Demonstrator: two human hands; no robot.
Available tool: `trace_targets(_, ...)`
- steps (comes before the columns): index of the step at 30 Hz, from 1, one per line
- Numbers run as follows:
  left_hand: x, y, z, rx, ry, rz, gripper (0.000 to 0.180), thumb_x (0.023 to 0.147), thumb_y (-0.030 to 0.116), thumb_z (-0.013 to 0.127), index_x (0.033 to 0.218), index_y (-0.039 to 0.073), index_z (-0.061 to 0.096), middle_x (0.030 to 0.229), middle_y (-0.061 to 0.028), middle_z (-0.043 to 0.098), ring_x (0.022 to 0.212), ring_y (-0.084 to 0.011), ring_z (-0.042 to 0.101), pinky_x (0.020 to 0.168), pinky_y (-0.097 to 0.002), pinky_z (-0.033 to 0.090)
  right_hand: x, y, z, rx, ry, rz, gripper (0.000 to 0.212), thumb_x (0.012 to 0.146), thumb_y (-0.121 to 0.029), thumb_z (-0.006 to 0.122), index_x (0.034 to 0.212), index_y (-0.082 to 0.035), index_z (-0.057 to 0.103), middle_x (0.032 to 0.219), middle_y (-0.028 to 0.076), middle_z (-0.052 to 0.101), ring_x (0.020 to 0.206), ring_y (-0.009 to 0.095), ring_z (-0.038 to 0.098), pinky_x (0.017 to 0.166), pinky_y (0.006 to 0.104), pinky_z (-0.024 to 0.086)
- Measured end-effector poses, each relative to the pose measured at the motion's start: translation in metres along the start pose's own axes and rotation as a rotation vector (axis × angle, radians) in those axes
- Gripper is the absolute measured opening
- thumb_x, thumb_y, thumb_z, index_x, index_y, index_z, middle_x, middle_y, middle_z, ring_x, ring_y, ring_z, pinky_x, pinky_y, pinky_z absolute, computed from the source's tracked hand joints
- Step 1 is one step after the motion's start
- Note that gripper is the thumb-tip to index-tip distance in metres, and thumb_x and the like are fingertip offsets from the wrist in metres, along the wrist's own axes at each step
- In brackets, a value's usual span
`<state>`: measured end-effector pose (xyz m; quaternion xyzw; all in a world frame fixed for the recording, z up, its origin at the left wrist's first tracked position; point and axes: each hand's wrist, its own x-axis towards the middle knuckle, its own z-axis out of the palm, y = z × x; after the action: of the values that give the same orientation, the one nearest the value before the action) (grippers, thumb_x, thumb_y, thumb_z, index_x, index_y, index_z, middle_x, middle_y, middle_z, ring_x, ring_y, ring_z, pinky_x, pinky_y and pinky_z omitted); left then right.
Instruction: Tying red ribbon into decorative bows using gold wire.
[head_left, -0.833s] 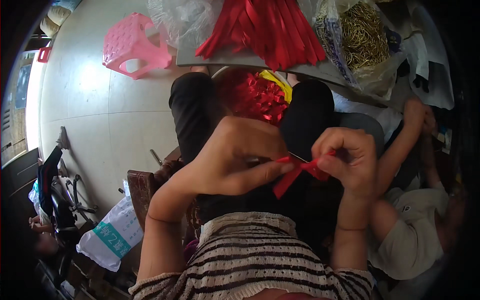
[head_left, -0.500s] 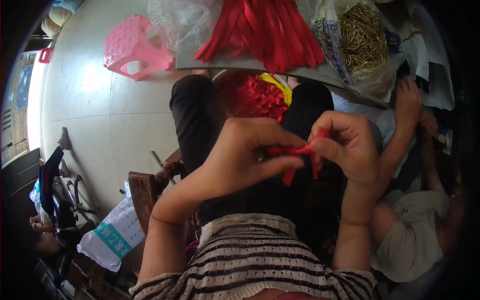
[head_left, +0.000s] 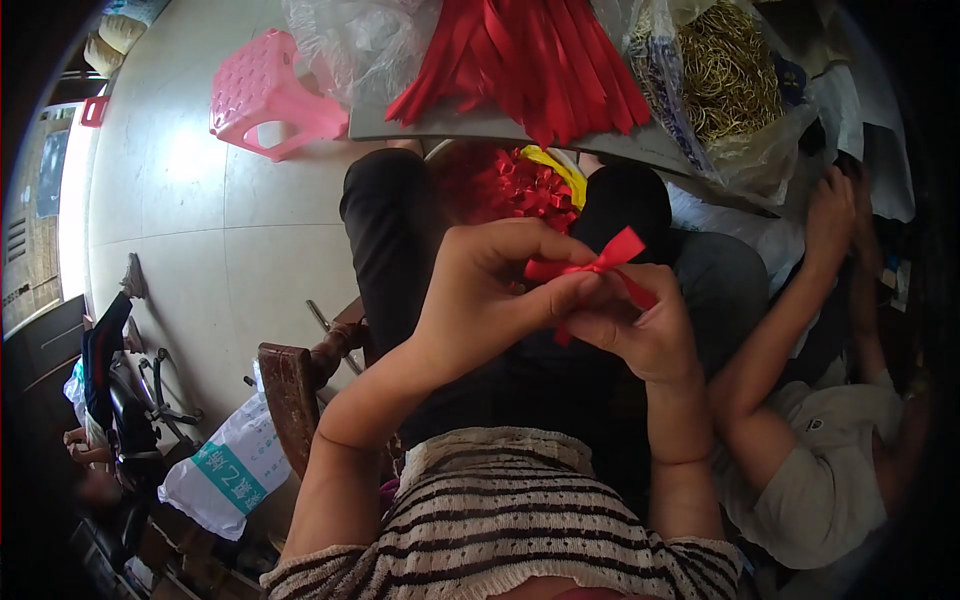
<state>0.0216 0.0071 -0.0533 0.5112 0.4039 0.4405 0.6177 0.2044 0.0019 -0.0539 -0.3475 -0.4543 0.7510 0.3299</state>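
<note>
Between my two hands, above my lap, is a red ribbon bow [head_left: 612, 256] with a gathered middle and one end fanned upward. My left hand [head_left: 500, 290] pinches it near the middle, thumb and forefinger almost meeting. My right hand [head_left: 645, 325] grips it from below and to the right, thumb pressed toward the fingers. Part of the ribbon is covered by my fingers. Beyond the hands, between my knees, a round tub [head_left: 436, 152] holds a heap of red bows [head_left: 530, 190] and something yellow.
Cut red ribbons [head_left: 520, 70] hang over the front of a grey table [head_left: 400, 125]. Gold cords [head_left: 735, 75] lie in a clear bag at its right. A pink stool [head_left: 265, 95] stands left. Another person's hand [head_left: 835, 215] is at the right; a white sack [head_left: 230, 470] lies lower left.
My right hand has moved left and a little down, closer to my left hand. The bow's upper end now spreads in plain view. At the right, the other person's arm has shifted.
</note>
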Motion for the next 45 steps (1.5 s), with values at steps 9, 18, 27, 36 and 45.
trace_targets(9,0.000,-0.002,0.009,-0.223,0.079,-0.204,0.014,0.076,0.006,0.070,0.086,-0.002,0.064,0.075,-0.0010,0.064,0.071,-0.0023,0.055,0.061,-0.0188,0.046,0.000,0.004,0.006,-0.177,0.308,-0.305,0.019,0.081,-0.011,0.066,0.094,-0.001,0.057,0.091,0.005,0.057,0.087,0.012,0.055,0.079,0.0235,0.044)
trace_targets(18,-0.005,0.002,0.005,0.111,-0.033,-0.121,0.016,0.076,0.001,0.069,0.089,-0.005,0.062,0.076,-0.0020,0.062,0.071,-0.0043,0.056,0.060,-0.0176,0.045,0.002,0.004,0.002,-0.403,0.343,-0.458,0.012,0.079,-0.002,0.066,0.085,0.001,0.055,0.086,0.004,0.055,0.078,0.010,0.052,0.072,0.0224,0.043)
trace_targets(27,-0.002,0.008,-0.009,-0.225,-0.202,-0.301,0.021,0.083,0.015,0.067,0.071,-0.002,0.063,0.056,0.0001,0.054,0.052,-0.0036,0.050,0.045,-0.0204,0.037,-0.001,-0.022,-0.012,-0.282,0.081,-0.190,0.009,0.082,-0.004,0.064,0.078,0.000,0.057,0.075,0.003,0.059,0.069,0.005,0.053,0.064,0.0175,0.042)
trace_targets(36,0.011,-0.025,-0.023,0.586,-0.215,0.256,0.013,0.074,0.014,0.069,0.070,0.003,0.063,0.063,-0.0103,0.056,0.058,-0.0236,0.058,0.050,-0.0344,0.043,0.017,-0.008,-0.022,-0.784,0.272,-0.210,0.010,0.079,-0.006,0.066,0.083,0.000,0.060,0.073,0.007,0.060,0.062,0.012,0.058,0.054,0.0235,0.045)
trace_targets(45,0.019,-0.080,-0.020,1.187,-0.131,0.131,0.022,0.076,0.026,0.066,0.089,0.009,0.067,0.111,-0.0087,0.055,0.076,-0.0276,0.063,0.062,-0.0369,0.052,0.077,-0.006,-0.055,-1.606,0.644,-0.670,0.017,0.074,-0.011,0.068,0.088,-0.004,0.060,0.082,0.009,0.058,0.073,0.026,0.061,0.059,0.0350,0.049)
